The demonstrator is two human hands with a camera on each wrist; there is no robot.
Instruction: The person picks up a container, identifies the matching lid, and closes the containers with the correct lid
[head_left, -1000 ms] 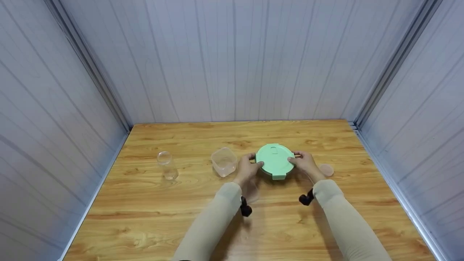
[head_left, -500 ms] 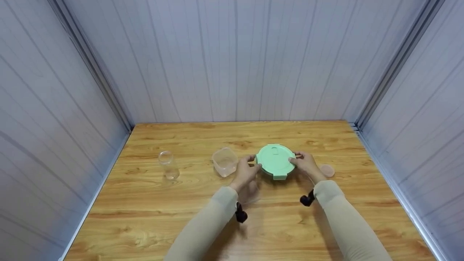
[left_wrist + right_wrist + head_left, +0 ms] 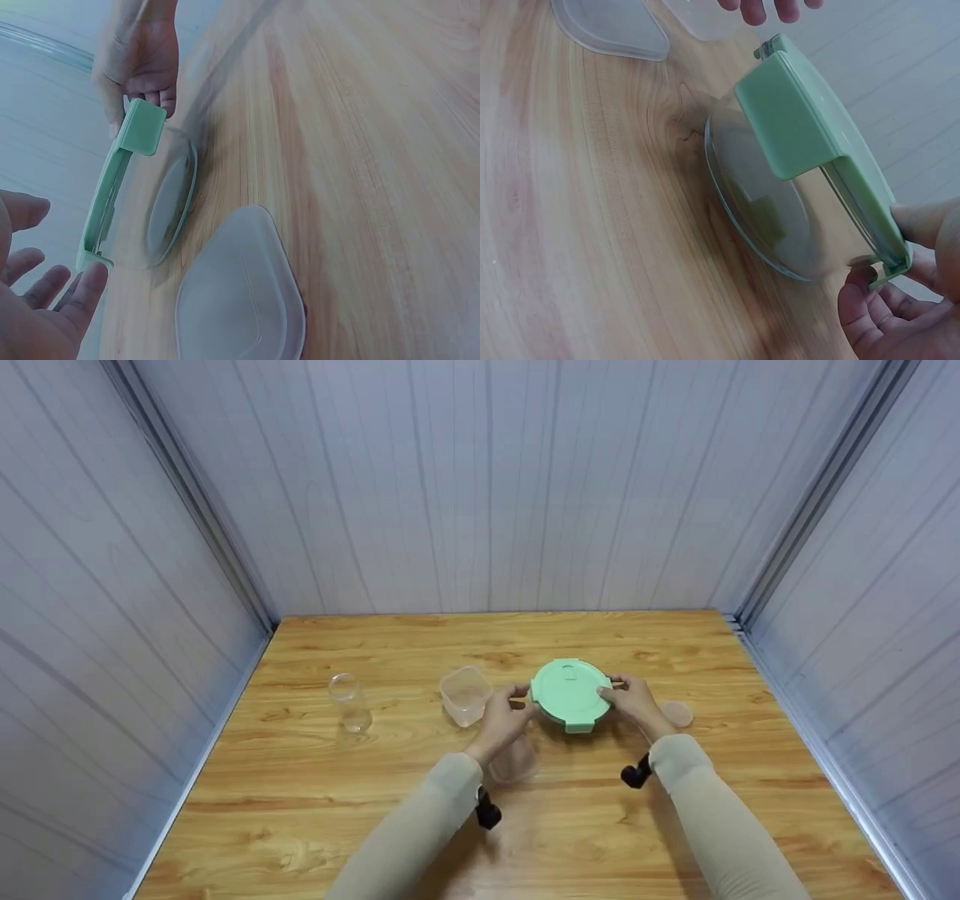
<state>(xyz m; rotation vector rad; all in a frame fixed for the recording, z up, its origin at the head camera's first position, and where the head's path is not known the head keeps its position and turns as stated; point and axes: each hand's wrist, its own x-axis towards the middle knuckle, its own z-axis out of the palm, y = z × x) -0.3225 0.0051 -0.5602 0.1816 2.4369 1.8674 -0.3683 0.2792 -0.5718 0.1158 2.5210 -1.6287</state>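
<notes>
A round glass food container [image 3: 780, 214] with a green snap lid [image 3: 571, 690] stands on the wooden table. My right hand [image 3: 634, 701] pinches the lid's right edge, thumb on top and fingers curled under the side latch [image 3: 891, 271]. At the opposite side, my left hand [image 3: 506, 720] has its fingers spread and relaxed, with fingertips right by the left latch [image 3: 94, 259]. Below the left hand lies a translucent squarish lid [image 3: 241, 300] on the table, partly covered by the wrist in the head view.
A clear squarish plastic tub [image 3: 466, 697] stands just left of the left hand. Farther left is a clear cylindrical jar [image 3: 350, 703]. A small round translucent lid [image 3: 677, 713] lies beside the right wrist. Pale panel walls [image 3: 480, 487] enclose the table's back and sides.
My left hand has drawn back from the green lid, toward the lower left, and its thumb has come off the top. The right hand and container stay put.
</notes>
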